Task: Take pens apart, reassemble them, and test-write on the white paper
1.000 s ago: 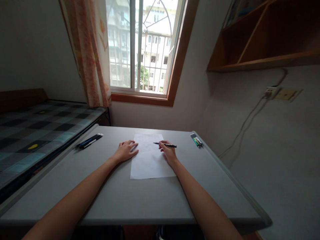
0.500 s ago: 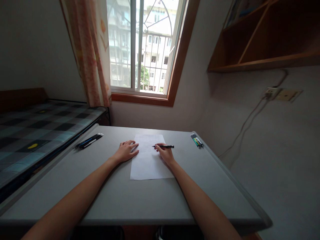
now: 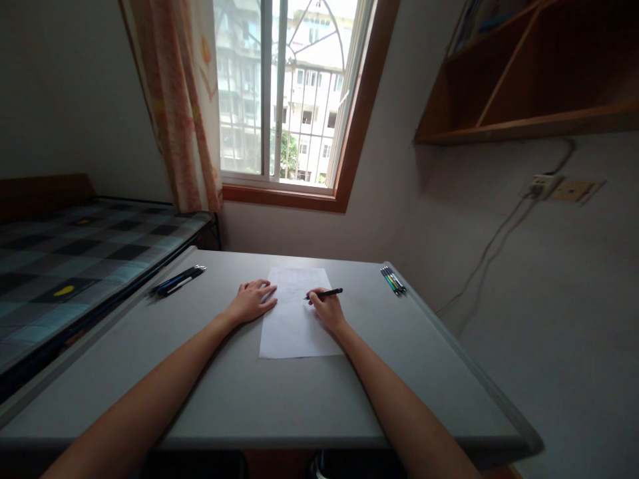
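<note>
Barred, brown-framed window point(image 3: 309, 100) lights a smooth, pale grey table point(image 3: 219, 392)

Near the middle of the table lies a flat, rectangular sheet of white paper point(image 3: 292, 336); any marks on it are too faint to make out. At its left edge rests the person's bare left hand point(image 3: 252, 301), palm down, fingers a little apart, tips over the paper and gripping nothing. Above the right side, the bare right hand point(image 3: 327, 311) pinches a slim black pen point(image 3: 331, 292), thumb and fingers clamped close to its point, the barrel slanting up to the right. Whether the point touches the paper is too small to tell.

Good penwork here likely calls for light, even pressure from the left fingertips, so the sheet neither slides nor creases, and a relaxed pinch, with the right wrist low and steady.

A bundle of dark, slender pens point(image 3: 178, 282) lies near the table's left edge; a row of thin black, green and yellow pens point(image 3: 393, 281) lies near the right.
</note>
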Available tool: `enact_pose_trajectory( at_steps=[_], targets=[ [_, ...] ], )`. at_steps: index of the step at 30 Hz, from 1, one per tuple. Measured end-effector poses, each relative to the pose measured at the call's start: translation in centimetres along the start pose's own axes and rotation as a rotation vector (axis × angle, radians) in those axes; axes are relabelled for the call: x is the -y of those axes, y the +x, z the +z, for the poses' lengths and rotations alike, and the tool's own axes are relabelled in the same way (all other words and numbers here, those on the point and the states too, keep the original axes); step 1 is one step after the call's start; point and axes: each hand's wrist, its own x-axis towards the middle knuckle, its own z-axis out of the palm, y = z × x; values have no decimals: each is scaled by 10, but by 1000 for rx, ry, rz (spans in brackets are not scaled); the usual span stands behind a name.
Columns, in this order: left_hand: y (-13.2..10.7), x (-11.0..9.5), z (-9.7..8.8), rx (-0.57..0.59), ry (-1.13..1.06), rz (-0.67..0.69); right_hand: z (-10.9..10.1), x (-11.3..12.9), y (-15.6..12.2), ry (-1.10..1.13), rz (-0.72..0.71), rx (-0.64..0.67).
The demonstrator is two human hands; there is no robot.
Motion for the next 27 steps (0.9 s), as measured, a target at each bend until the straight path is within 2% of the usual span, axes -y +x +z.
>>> enact_pose_trajectory(
  at_steps=[15,27],
  targets=[
    [0,-2,-2,5,-13,1,-2,6,-1,-144,19,-51],
    [1,0,0,2,-9,7,-1,5,-1,-140,21,-61]
  ],
)
